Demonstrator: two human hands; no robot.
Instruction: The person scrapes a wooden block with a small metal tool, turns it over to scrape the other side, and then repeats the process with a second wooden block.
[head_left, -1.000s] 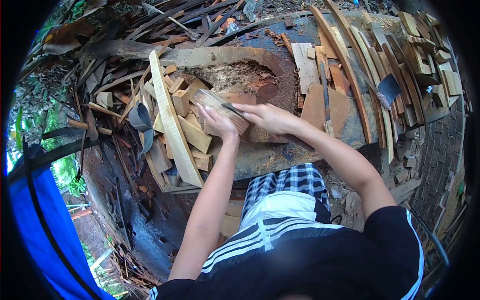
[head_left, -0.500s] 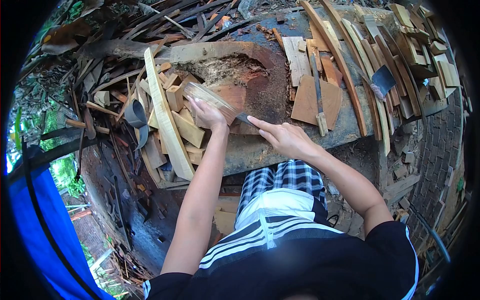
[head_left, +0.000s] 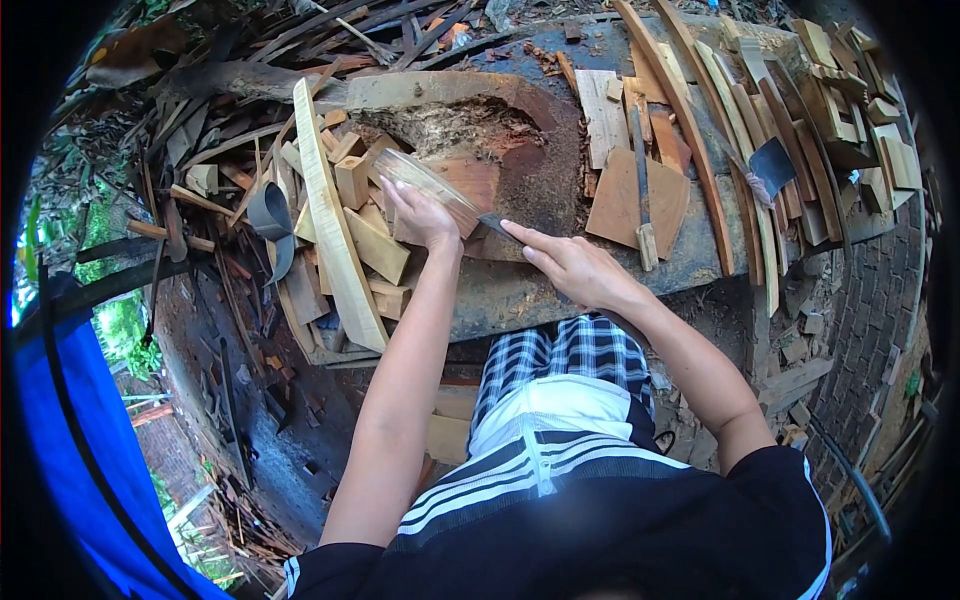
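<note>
My left hand is closed around the near side of a pale, brown-streaked wooden block, held tilted over the hollowed log. My right hand grips a dark metal-bladed tool, its index finger stretched along the top. The blade meets the block's lower right end. A dark length of the tool runs back under my right wrist, and its exact kind cannot be made out.
Several wood offcuts and a long pale curved strip lie left of the log. To the right are a thin flat board, a long wooden-handled tool, curved slats and a dark blade. A blue tarp hangs at far left.
The view has shifted slightly. Both hands still hold the block and the tool, with the blade staying at the block's end; a dark part of the tool now shows below my right wrist.
</note>
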